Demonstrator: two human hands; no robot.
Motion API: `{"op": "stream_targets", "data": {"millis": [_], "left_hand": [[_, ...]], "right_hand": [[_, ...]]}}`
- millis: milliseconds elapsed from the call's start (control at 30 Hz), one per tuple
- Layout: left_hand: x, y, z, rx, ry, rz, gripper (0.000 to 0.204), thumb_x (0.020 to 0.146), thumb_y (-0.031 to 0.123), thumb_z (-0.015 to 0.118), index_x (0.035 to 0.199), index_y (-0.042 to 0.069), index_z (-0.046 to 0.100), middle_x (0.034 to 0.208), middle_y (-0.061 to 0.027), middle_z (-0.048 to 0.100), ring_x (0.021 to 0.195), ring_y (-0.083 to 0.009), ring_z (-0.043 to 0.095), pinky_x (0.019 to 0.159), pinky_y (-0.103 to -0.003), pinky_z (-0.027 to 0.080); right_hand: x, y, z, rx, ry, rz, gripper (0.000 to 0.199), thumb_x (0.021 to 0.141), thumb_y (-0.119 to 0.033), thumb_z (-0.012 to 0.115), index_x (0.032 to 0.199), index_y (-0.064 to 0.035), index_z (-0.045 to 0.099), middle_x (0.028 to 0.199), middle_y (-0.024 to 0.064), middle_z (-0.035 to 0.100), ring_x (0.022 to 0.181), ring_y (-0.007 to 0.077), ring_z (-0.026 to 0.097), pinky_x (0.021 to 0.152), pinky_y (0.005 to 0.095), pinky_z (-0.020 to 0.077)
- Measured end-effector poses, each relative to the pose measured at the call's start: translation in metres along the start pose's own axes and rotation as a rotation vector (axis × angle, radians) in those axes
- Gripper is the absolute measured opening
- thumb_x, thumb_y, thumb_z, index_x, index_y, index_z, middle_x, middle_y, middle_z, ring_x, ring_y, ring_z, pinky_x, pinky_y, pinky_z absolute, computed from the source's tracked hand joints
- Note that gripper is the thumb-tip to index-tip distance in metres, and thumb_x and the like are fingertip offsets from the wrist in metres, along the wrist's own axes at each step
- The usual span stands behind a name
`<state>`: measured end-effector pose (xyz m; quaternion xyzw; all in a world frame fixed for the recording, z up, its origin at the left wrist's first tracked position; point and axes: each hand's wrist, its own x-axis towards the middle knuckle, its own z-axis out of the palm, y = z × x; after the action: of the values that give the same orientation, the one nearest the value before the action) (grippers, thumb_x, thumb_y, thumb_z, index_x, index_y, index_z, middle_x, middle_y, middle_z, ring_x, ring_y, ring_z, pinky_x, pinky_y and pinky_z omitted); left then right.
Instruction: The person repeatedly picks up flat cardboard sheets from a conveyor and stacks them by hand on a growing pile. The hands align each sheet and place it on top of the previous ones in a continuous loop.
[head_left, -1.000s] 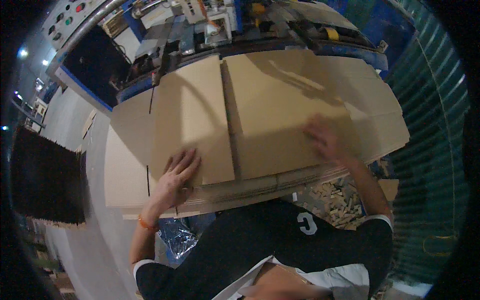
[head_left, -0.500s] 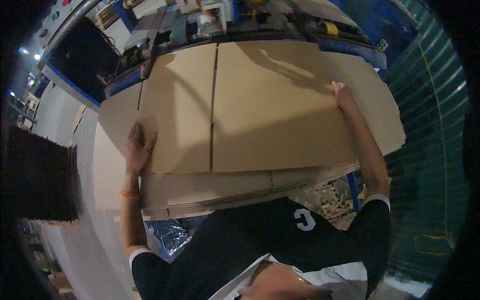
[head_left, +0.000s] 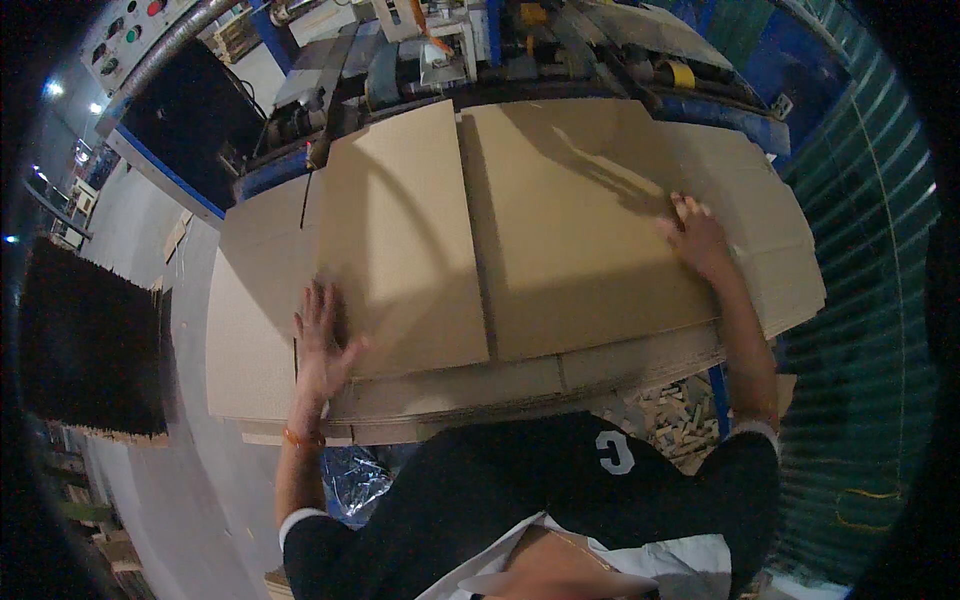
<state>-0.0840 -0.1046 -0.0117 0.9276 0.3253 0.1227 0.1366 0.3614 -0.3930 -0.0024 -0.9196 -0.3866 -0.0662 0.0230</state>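
A stack of flattened brown cardboard box blanks [head_left: 520, 250] lies in front of me, the top sheet slit down the middle. My left hand [head_left: 322, 345] lies flat with fingers spread on the near left part of the top sheet, by its left edge. My right hand [head_left: 695, 238] presses on the right edge of the top sheet, fingers curled over it. Lower sheets stick out at the left, right and near side.
A machine with blue frame and metal parts [head_left: 420, 50] stands beyond the stack. A dark stack of sheets [head_left: 90, 345] stands at the left on the grey floor. Wood scraps [head_left: 670, 420] lie under the stack's near right. A green ribbed wall [head_left: 860, 300] runs along the right.
My left hand moved from the stack's left edge inward onto the top sheet. My right hand shifted lower along the right edge. The view swung slightly.
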Motion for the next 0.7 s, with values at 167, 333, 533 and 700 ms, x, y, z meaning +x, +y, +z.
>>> {"op": "stream_targets", "data": {"millis": [167, 333, 533, 700], "left_hand": [[-0.022, 0.036, -0.01, 0.092, -0.015, 0.238, 0.086, 0.071, 0.047, 0.062, 0.137, 0.004, 0.03, 0.143, -0.0201, 0.023, 0.134, -0.0374, 0.015, 0.107, -0.05, 0.014], [0.005, 0.026, -0.006, 0.001, 0.108, 0.366, 0.075, 0.078, 0.042, 0.054, 0.137, 0.002, 0.029, 0.141, -0.0184, 0.029, 0.132, -0.0363, 0.022, 0.108, -0.047, 0.017], [0.091, -0.007, 0.021, -0.126, 0.245, 0.41, 0.068, 0.073, 0.008, 0.059, 0.135, 0.002, 0.031, 0.136, -0.0174, 0.036, 0.128, -0.0334, 0.03, 0.106, -0.043, 0.025], [0.186, -0.005, 0.034, 0.122, 0.326, 0.193, 0.066, 0.08, 0.017, 0.057, 0.137, 0.006, 0.026, 0.134, -0.0161, 0.037, 0.129, -0.0319, 0.029, 0.104, -0.048, 0.026]], "right_hand": [[-0.098, -0.003, -0.012, 0.075, -0.12, -0.219, 0.087, 0.061, -0.057, 0.067, 0.133, -0.0159, 0.039, 0.144, 0.011, 0.025, 0.133, 0.0368, 0.019, 0.103, 0.0612, 0.0146], [-0.074, 0.001, -0.003, 0.089, -0.063, -0.381, 0.092, 0.053, -0.057, 0.071, 0.131, -0.019, 0.043, 0.144, 0.0076, 0.026, 0.132, 0.0361, 0.022, 0.104, 0.0608, 0.0124], [0.018, -0.008, 0.007, 0.15, -0.086, -0.338, 0.074, 0.066, -0.056, 0.066, 0.128, -0.0188, 0.048, 0.139, 0.0081, 0.036, 0.129, 0.0324, 0.028, 0.105, 0.0514, 0.0204], [0.088, -0.038, 0.027, 0.096, 0.075, -0.197, 0.053, 0.078, -0.036, 0.063, 0.126, -0.0174, 0.049, 0.137, 0.0156, 0.036, 0.124, 0.0366, 0.033, 0.102, 0.04, 0.029]]}}
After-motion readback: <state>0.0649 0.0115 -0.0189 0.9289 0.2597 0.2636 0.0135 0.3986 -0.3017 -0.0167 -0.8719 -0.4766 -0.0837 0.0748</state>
